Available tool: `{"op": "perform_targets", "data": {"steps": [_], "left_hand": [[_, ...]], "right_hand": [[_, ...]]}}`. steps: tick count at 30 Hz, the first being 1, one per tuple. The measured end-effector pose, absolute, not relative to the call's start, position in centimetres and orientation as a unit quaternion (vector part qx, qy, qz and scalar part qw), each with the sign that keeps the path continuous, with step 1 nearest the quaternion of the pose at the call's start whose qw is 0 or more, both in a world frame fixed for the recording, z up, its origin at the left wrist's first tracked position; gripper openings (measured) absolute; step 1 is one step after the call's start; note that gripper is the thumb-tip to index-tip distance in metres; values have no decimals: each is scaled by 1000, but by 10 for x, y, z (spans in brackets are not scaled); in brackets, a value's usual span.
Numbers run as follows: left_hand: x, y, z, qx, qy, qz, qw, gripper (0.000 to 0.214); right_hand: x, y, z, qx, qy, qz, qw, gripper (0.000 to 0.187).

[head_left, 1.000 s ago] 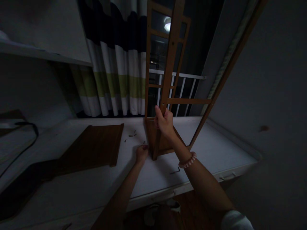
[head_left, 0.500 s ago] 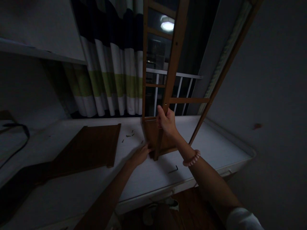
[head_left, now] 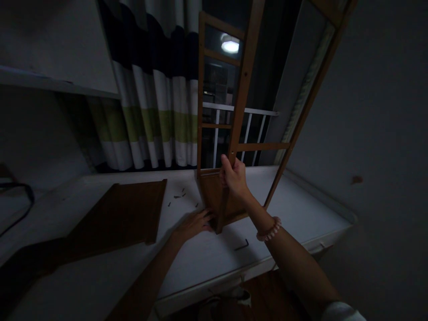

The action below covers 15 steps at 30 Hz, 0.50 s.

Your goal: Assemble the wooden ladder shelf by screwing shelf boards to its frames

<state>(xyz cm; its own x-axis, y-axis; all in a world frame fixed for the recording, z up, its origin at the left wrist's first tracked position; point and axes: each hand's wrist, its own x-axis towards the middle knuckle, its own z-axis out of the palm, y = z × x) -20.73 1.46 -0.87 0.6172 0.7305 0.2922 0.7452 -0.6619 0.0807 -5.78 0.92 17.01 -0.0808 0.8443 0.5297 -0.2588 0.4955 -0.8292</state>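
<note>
Wooden frame (head_left: 242, 84) standing upright on the white worktop (head_left: 214, 254), and I've got it gripped: my right hand (head_left: 234, 176) is clenched round the front upright, thumb on the near face, arm stretched forward and up, with a bead bracelet (head_left: 269, 229) at the wrist. My left hand (head_left: 195, 222) lies low and flat on the worktop, fingers spread and loose, their tips touching the foot of that upright; it grasps nothing. My left forearm runs in from the bottom edge. A dark brown panel (head_left: 123, 216) lies flat well to the left, small screws (head_left: 179, 196) are scattered between panel and frame, and a hex key (head_left: 242, 245) sits just under my right wrist.
</note>
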Motion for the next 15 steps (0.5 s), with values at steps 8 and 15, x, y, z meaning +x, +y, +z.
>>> {"op": "perform_targets", "data": {"steps": [8,15], "left_hand": [[-202,15,-16,-903,-397,-160,13,50],[-204,17,-33,-915,-350,-182,86,37]], "right_hand": [[-57,6,171,-244,-583,448,632,39],[-57,7,171,-246,-583,448,632,39]]}}
